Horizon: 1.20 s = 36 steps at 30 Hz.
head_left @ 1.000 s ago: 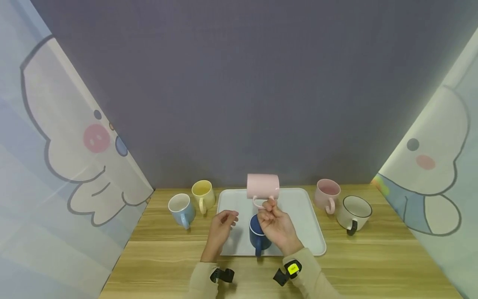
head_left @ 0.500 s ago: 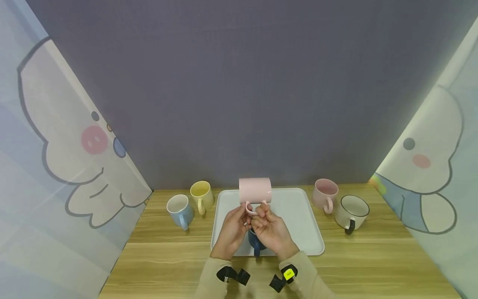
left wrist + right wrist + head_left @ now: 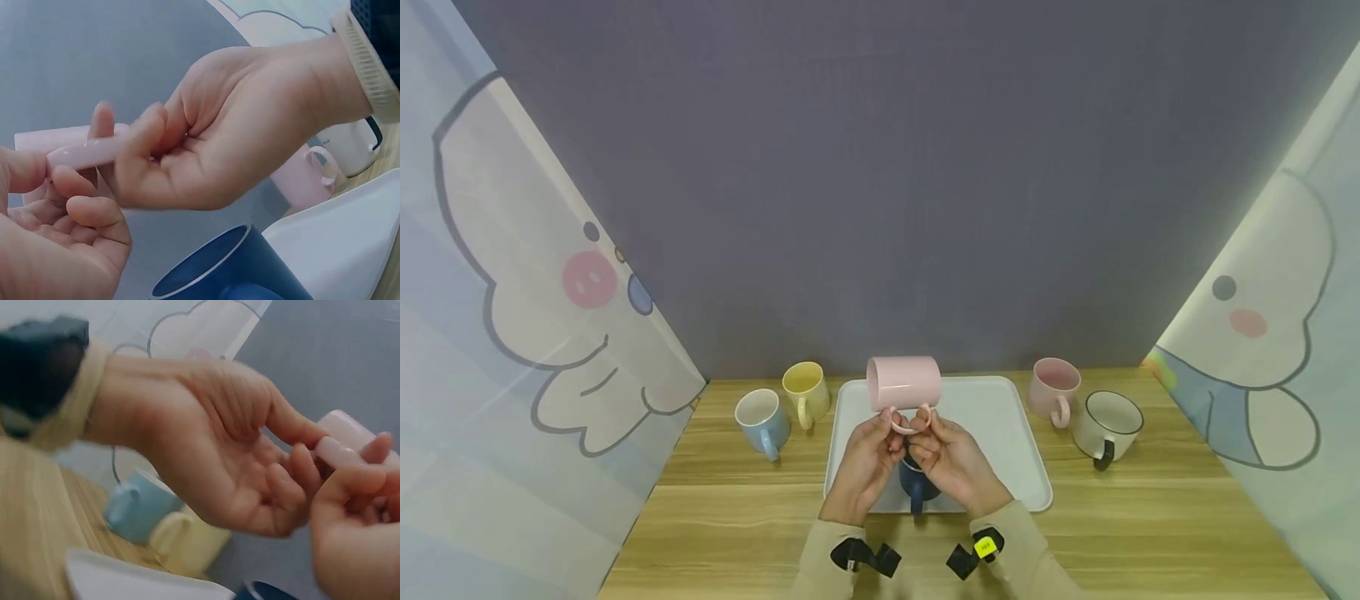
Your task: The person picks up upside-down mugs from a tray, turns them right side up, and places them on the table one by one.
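A pale pink mug (image 3: pixel 907 383) is held on its side above the tray, its handle toward me and its mouth turned to the left. My left hand (image 3: pixel 860 471) pinches the left part of the handle between thumb and fingers. At the handle's other end, my right hand (image 3: pixel 959 467) pinches it too, as the left wrist view also shows on the pink handle (image 3: pixel 87 153). Below the hands a dark blue mug (image 3: pixel 917 483) stands upright on the white tray (image 3: pixel 1000 433), partly covered by the fingers.
Left of the tray, a light blue mug (image 3: pixel 763 421) and a yellow mug (image 3: pixel 807 392) stand on the wooden table (image 3: pixel 737 517). To its right are a pink mug (image 3: pixel 1054 390) and a white mug (image 3: pixel 1107 427) with a black handle. A grey wall (image 3: pixel 880 183) rises behind.
My left hand has come in from the left and taken hold of the pink mug's handle. The mug has shifted slightly left and turned, so its mouth shows now.
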Each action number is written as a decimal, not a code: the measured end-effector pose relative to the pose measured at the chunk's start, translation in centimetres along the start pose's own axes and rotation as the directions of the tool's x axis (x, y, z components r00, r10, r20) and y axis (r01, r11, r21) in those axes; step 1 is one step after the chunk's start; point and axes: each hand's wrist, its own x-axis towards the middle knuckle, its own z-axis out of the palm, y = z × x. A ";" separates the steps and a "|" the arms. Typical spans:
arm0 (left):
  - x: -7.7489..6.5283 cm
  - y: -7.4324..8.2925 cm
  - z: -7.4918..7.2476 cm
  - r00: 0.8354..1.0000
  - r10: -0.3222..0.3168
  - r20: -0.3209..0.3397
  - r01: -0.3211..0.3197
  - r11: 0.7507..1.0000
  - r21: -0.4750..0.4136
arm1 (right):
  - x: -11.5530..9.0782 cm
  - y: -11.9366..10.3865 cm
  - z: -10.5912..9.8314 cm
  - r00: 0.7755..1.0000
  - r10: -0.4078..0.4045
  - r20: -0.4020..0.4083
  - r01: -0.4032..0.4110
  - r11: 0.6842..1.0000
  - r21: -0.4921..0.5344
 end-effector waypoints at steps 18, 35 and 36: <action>-2.1 2.9 -3.2 0.962 0.204 -0.180 -0.130 0.925 0.357 | -5.9 -6.2 -4.3 0.695 -0.398 -0.599 -0.508 0.319 -0.800; -4.8 4.7 -9.4 0.883 0.306 -0.355 -0.003 0.761 0.649 | -11.3 -8.7 -9.7 0.676 -0.411 -0.612 -0.716 -0.171 -0.677; -4.9 4.6 -9.5 0.882 0.303 -0.361 0.007 0.758 0.653 | -11.3 -8.7 -9.8 0.670 -0.414 -0.616 -0.724 -0.181 -0.666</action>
